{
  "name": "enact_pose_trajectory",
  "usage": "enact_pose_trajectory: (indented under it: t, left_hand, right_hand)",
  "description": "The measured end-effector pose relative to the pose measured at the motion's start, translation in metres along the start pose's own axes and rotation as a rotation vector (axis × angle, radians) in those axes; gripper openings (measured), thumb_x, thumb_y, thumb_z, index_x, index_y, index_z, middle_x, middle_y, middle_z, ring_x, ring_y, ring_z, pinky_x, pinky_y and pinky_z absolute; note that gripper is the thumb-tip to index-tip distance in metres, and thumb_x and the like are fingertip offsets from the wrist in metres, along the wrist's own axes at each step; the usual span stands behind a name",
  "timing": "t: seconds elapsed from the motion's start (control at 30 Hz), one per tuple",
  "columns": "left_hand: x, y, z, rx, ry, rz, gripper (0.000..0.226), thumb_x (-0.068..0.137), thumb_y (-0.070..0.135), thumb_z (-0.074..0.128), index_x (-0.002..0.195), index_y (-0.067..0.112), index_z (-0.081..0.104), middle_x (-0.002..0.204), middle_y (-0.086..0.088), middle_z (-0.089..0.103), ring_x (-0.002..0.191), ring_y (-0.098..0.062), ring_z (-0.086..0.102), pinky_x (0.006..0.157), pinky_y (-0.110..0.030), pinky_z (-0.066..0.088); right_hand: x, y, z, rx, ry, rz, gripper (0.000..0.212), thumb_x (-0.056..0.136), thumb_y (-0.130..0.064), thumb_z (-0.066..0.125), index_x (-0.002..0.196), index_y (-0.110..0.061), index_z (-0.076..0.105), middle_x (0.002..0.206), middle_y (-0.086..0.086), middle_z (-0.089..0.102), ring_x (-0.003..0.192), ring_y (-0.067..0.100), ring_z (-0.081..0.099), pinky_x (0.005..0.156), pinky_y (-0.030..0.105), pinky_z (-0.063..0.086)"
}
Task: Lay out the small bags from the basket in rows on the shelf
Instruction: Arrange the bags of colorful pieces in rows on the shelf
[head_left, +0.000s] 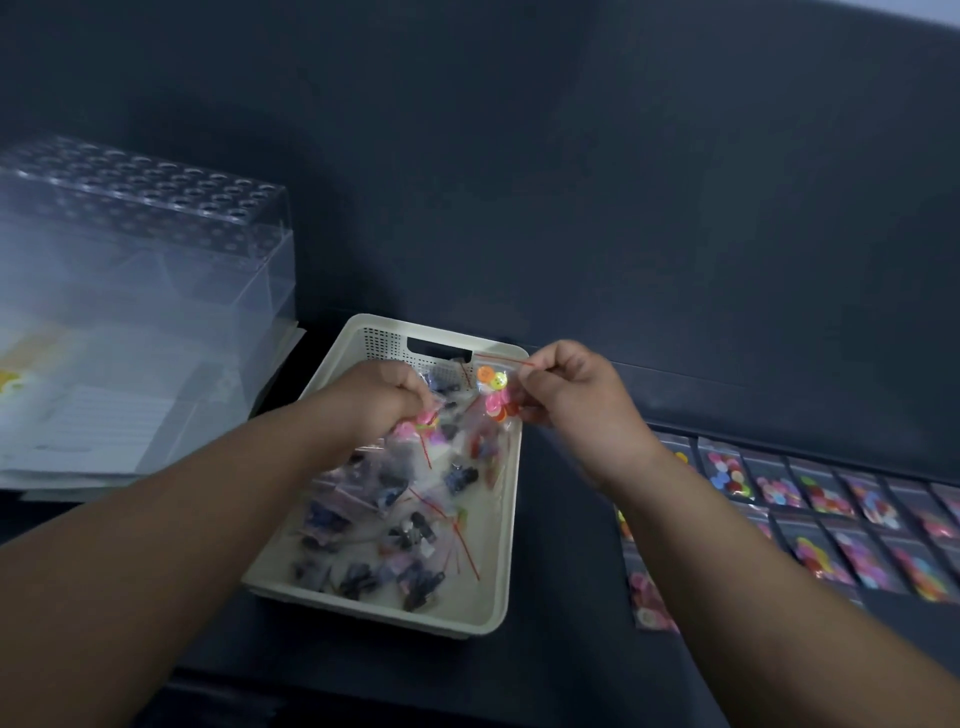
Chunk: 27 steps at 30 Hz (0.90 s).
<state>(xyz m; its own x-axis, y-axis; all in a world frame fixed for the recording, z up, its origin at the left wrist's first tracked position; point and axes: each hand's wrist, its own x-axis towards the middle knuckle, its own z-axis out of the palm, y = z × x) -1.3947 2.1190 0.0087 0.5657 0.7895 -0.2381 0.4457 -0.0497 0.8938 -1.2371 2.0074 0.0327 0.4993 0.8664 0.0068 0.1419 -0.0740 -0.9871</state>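
Bags (496, 397) in curled left grip (384, 400), right grip (576, 389)

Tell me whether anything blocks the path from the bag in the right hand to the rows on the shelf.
Nothing visible does. The right hand pinches the bag of buttons over the basket's far right corner; only bare shelf lies between the basket and the rows of bags to its right.

Cream basket (501, 561) of small bags (363, 519)
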Motion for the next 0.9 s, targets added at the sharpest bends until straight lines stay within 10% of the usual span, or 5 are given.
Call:
enact_pose_trajectory:
  t: [0.1,0.37,0.63,0.9]
  left_hand:
    - [-0.006,0.007,-0.009,-0.214,-0.014,-0.099,0.019,0.089,0.004,0.058,0.075,0.016,0.062,0.093,-0.011,0.070,0.089,-0.022,0.064,0.086,-0.039,0.051]
    - [-0.030,0.031,-0.006,-0.509,0.014,-0.147,0.023,0.097,0.002,0.040,0.077,0.013,0.047,0.049,0.000,0.060,0.042,-0.015,0.061,0.041,-0.022,0.049]
    - [-0.054,0.070,0.043,-0.552,-0.132,-0.157,0.032,0.088,0.033,0.060,0.108,0.008,0.062,0.094,-0.012,0.071,0.071,-0.022,0.070,0.063,-0.034,0.058]
    - [-0.063,0.094,0.136,-0.468,-0.082,-0.077,0.034,0.074,-0.007,0.071,0.097,0.014,0.057,0.090,-0.006,0.066,0.071,-0.018,0.065,0.057,-0.025,0.054]
  right_hand:
    - [-0.002,-0.006,0.003,0.023,-0.025,0.013,0.022,0.092,-0.003,0.051,0.072,-0.011,0.051,0.070,0.010,0.058,0.064,0.019,0.055,0.062,0.030,0.047]
    - [-0.010,-0.020,0.007,0.182,-0.096,0.171,0.020,0.093,-0.008,0.049,0.075,-0.016,0.049,0.074,0.009,0.060,0.062,0.020,0.057,0.053,0.027,0.048]
    - [-0.030,-0.018,-0.025,0.147,-0.106,0.189,0.019,0.096,-0.010,0.047,0.077,-0.015,0.048,0.070,0.007,0.060,0.057,0.015,0.057,0.047,0.023,0.048]
    - [-0.056,0.003,-0.105,0.079,0.021,0.125,0.022,0.093,-0.011,0.053,0.072,-0.017,0.051,0.061,0.006,0.053,0.055,0.020,0.048,0.053,0.030,0.041]
